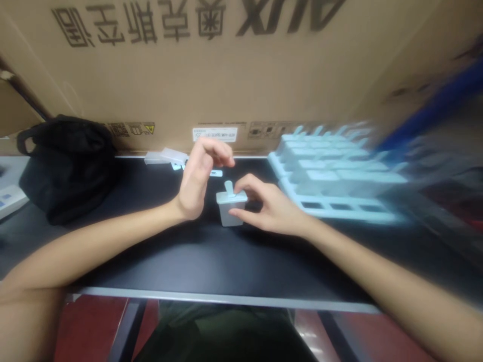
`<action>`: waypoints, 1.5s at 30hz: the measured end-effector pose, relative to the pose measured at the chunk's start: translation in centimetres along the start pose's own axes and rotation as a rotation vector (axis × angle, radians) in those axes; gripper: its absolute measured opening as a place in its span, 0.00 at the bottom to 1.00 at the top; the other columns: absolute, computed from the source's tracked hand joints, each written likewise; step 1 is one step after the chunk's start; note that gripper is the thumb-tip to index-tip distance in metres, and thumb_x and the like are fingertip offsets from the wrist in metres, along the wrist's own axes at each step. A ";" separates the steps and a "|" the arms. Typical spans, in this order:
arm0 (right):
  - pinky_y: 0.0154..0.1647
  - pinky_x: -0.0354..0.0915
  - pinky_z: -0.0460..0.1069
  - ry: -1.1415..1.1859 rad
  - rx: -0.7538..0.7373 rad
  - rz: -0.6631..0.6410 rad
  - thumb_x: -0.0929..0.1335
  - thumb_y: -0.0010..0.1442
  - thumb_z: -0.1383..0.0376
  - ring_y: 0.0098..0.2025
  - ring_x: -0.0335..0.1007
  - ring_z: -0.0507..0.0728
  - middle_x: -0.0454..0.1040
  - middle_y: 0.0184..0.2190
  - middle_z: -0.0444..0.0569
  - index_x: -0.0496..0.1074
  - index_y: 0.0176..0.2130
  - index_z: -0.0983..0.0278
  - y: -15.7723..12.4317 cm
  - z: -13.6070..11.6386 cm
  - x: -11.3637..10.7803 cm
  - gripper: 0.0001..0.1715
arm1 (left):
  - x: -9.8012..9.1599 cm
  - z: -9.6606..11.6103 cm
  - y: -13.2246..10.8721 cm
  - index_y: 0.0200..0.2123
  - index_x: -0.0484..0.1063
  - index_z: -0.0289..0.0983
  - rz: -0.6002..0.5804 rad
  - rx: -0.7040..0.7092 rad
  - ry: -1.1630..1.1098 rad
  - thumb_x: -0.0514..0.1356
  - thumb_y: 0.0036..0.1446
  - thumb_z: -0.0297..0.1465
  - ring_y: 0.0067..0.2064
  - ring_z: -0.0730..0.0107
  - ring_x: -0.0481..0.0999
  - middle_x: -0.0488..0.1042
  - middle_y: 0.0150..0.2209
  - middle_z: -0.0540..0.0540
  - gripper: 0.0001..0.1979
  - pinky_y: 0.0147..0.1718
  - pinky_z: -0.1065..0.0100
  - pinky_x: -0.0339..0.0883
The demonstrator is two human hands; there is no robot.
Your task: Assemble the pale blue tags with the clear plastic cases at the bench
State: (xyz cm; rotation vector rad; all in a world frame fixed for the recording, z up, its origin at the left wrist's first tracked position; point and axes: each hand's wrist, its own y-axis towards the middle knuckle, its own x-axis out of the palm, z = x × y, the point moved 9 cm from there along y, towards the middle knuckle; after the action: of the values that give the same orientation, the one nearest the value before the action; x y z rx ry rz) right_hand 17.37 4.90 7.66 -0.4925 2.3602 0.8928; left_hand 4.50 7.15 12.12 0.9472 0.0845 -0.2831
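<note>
In the head view a popsicle mold point(231, 215) stands upright on the black table mat. Its cup is translucent, and a light-blue lid with a stick handle tops it. My right hand point(264, 203) closes on it from the right, thumb on the cup and fingertips at the lid. Just left of the mold, my left hand point(199, 176) is raised with bent fingers held apart from the palm and nothing in it. Behind it lie loose translucent mold cups point(166, 156) and a small light-blue piece point(216, 173).
At the right a light-blue tray point(320, 213) carries several lidded molds, blurred. A black bag point(68, 166) sits at the left beside a white object point(13, 201). The big cardboard box point(241, 80) walls off the back. The table's metal edge point(226, 298) runs along the front.
</note>
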 end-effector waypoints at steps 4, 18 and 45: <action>0.33 0.64 0.47 -0.118 -0.011 -0.046 0.74 0.62 0.60 0.30 0.66 0.51 0.73 0.32 0.43 0.68 0.37 0.61 0.1 -0.2 -1.9 0.12 | 0.1 -2.5 -0.8 0.43 0.65 0.42 -0.019 -0.049 -0.075 0.46 0.74 0.55 0.41 0.67 0.74 0.71 0.39 0.47 0.23 0.44 0.61 0.73; 0.43 0.68 0.53 -0.240 -0.100 -0.104 0.73 0.65 0.55 0.41 0.74 0.58 0.80 0.39 0.51 0.72 0.33 0.60 -0.5 -1.7 -4.0 0.13 | 3.7 -2.7 -4.6 0.53 0.76 0.40 -0.379 0.272 0.066 0.69 0.64 0.34 0.40 0.70 0.80 0.79 0.46 0.42 0.15 0.36 0.68 0.80; 0.27 0.60 0.46 -0.129 0.055 -0.098 0.69 0.65 0.59 0.25 0.63 0.50 0.72 0.24 0.43 0.73 0.29 0.63 0.1 -0.7 -4.4 0.14 | 3.5 -2.7 -4.8 0.55 0.77 0.38 -0.340 0.321 0.059 0.71 0.61 0.30 0.41 0.72 0.82 0.80 0.46 0.42 0.19 0.39 0.70 0.85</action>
State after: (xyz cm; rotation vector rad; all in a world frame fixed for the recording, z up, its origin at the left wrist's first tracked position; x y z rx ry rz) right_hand 20.47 5.10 10.83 -0.5088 2.2174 0.7895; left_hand 6.65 5.99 6.03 1.2612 0.2617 -0.5952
